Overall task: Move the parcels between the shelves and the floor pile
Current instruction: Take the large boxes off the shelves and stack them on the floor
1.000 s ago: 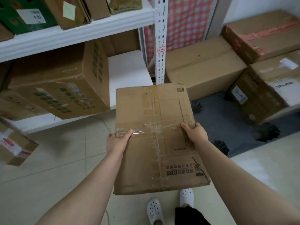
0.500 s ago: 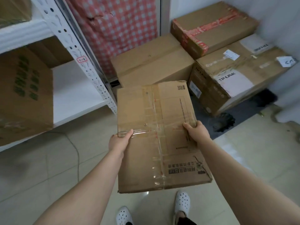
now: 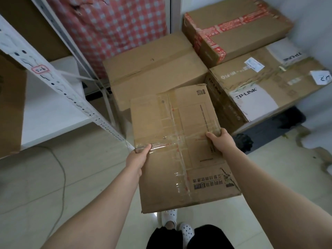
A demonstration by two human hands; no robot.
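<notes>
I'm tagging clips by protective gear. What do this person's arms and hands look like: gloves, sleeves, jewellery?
No sleeves show on either arm up to the frame edge. The left hand and right hand wear no gloves; no watch, ring or wristband is visible.

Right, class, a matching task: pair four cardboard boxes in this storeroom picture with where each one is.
Column one:
1 flat parcel
2 TP-LINK box
3 red-taped box
4 plain box

Column two:
A before the checked cloth
B back right corner
C gripped by left hand and right hand
D in front of the red-taped box

Pairs: 1-C, 2-D, 3-B, 4-A
</notes>
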